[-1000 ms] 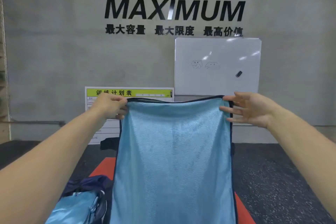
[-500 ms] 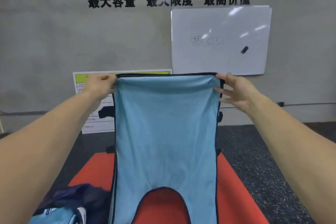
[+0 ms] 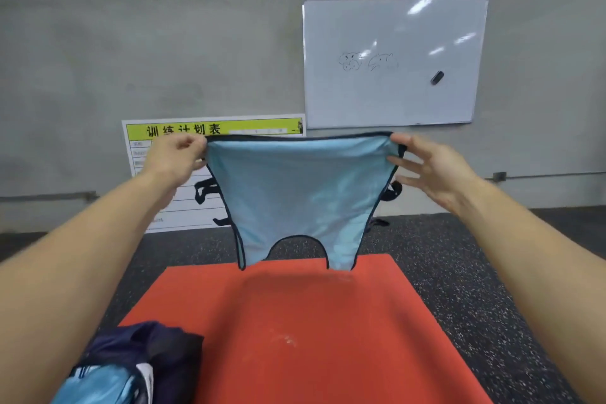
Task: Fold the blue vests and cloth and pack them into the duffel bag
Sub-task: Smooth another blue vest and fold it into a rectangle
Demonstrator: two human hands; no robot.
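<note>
Grey concrete wall (image 3: 82, 59) fills the background, with black lettering across its top, and a dark speckled floor (image 3: 459, 272) runs below it, on which an orange-red mat (image 3: 311, 321) is spread. At the lower left corner of the mat sits a dark navy duffel bag (image 3: 154, 348), its mouth gaping, with light blue cloth (image 3: 98, 384) showing inside it. Further back, a chart with a yellow-green header (image 3: 213, 128) leans against the foot of the wall. Both bare forearms reach forward from the lower corners. The left hand (image 3: 177, 157) is curled into a fist that pinches the upper left corner of a light blue vest (image 3: 298, 193), its fingers closed over the dark-trimmed edge. The vest hangs in the air between the two hands, spread flat and facing the camera, its top edge pulled nearly straight, its sides tapering downward to two lower tabs divided by a rounded cut-out; those tabs hang over the far edge of the mat, and whether they touch it cannot be told. Dark straps dangle at both sides of the vest. The right hand (image 3: 433, 170) holds the upper right corner between thumb and forefinger while its other fingers (image 3: 410, 179) stretch out loosely apart. Above it, a whiteboard (image 3: 393, 26) hangs on the wall, bearing two small doodles and a dark eraser (image 3: 437, 77).
</note>
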